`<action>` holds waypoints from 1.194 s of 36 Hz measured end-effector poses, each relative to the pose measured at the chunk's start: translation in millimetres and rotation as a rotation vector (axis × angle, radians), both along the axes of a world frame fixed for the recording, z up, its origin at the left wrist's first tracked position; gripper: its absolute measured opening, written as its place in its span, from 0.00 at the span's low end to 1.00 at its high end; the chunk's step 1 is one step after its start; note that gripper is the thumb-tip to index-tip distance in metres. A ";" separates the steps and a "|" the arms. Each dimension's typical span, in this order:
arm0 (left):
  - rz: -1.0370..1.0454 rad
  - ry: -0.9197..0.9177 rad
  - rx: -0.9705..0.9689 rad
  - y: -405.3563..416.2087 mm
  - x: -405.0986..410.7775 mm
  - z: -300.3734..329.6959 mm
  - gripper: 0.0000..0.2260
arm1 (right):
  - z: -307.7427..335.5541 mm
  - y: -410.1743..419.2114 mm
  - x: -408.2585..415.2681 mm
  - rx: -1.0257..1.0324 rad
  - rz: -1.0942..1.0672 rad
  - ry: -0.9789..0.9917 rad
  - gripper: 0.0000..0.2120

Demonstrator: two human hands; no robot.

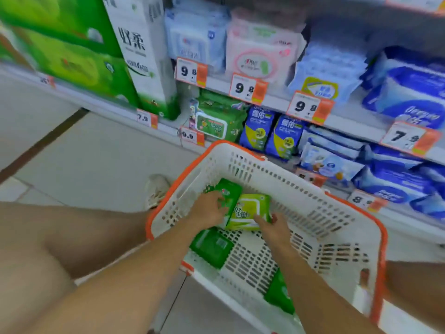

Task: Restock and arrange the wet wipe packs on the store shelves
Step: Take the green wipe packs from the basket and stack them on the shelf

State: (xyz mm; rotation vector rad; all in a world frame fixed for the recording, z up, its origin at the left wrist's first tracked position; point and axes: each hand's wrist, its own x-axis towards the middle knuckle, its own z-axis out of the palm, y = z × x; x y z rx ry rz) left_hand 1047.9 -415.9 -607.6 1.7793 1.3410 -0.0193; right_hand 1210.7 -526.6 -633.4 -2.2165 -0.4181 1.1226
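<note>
Both my hands reach into a white basket with an orange rim (313, 189). My left hand (208, 209) grips a dark green wet wipe pack (228, 191) standing on edge. My right hand (273, 227) holds the near edge of a light green wet wipe pack (250, 210) lying beside it. Two more green packs lie in the basket, one under my left forearm (212, 247) and one under my right forearm (280, 294). On the lower shelf, matching green wipe packs (216, 119) stand at the left end.
Blue wipe packs (272, 133) fill the lower shelf to the right of the green ones. The upper shelf holds pale blue and pink packs (260, 51). Large green tissue bundles (72, 49) stand at left. Price tags (248, 89) line the shelf edges. My shoe (157, 189) rests on the tiled floor.
</note>
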 end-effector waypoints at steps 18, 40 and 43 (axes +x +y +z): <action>-0.297 0.262 0.194 -4.2 4.0 -44.9 0.36 | -50.3 26.0 5.2 -0.174 -0.100 0.520 0.45; 0.257 -0.387 -0.788 -34.6 65.4 62.4 0.30 | 104.4 -71.0 89.7 0.273 -0.390 0.640 0.07; 0.202 -0.554 -0.612 -22.3 74.5 111.5 0.17 | 141.7 -62.2 85.2 0.463 -0.228 0.708 0.13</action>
